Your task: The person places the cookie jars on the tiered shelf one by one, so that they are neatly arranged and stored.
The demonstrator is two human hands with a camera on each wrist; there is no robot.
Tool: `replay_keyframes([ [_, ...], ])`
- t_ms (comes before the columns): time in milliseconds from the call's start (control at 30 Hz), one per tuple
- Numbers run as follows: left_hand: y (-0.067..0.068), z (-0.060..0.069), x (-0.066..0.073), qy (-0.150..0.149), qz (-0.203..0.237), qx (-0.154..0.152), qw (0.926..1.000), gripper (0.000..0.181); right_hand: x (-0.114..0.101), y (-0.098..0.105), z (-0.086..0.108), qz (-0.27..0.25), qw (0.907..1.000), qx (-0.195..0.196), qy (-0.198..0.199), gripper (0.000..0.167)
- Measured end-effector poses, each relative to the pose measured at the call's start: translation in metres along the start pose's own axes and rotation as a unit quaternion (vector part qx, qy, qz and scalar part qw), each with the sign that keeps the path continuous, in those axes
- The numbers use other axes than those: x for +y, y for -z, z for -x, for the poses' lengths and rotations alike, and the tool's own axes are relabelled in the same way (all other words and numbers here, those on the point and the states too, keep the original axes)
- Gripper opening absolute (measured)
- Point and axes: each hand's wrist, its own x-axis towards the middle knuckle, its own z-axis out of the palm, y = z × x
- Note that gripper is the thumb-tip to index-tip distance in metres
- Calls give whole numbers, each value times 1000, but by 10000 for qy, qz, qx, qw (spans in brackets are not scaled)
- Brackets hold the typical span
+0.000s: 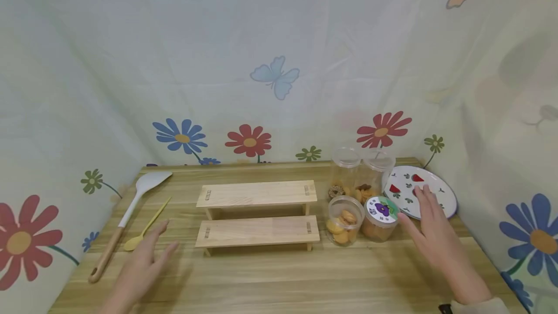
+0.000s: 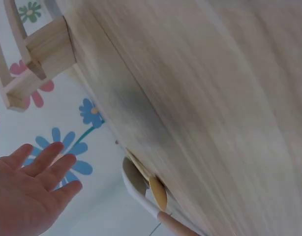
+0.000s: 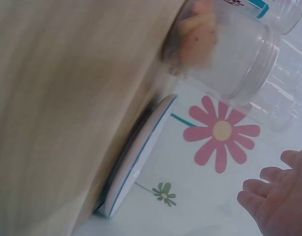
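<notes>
My left hand (image 1: 141, 263) hovers over the table's front left with fingers extended and holds nothing. Nearest to it lies a yellow spoon (image 1: 132, 243); beyond that is a white turner (image 1: 150, 180) with a wooden handle. At the right, my right hand (image 1: 436, 236) is held in the air, fingers spread and palm bare. Beside its thumb stands a cookie jar with a printed lid (image 1: 381, 211), and behind its fingers lies an oval plate (image 1: 410, 202) with red and green motifs. Both wrist views show the left palm (image 2: 28, 201) and right palm (image 3: 281, 201) bare.
Two low wooden stands (image 1: 257, 231) sit one behind the other mid-table. More clear cookie jars (image 1: 344, 219) cluster right of them, with two taller ones (image 1: 346, 168) at the back. A flowered cloth (image 1: 209, 76) hangs around the back and sides.
</notes>
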Motion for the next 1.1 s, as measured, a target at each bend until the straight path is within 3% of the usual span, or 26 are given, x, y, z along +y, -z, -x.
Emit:
replay_keyframes([
  [133, -7, -7, 1, -18, 231, -115, 9997, 65, -8, 1, -15, -146, 9999, 21, 33, 80],
  [300, -19, -20, -1, -257, 413, -54, 9988, 61, -17, 1, -32, -294, 9993, 171, -158, 89],
  [567, -35, -38, 1, -150, 864, -193, 9960, 59, -24, -4, -60, -703, 9948, 651, -340, 93],
  [867, -48, -51, -2, -97, 980, -426, 9942, 66, -22, -9, -79, -875, 9945, 286, -505, 97],
  [1100, -51, -56, -2, -36, 894, -547, 9945, 70, -18, -10, -92, -1809, 9805, -160, -748, 99],
])
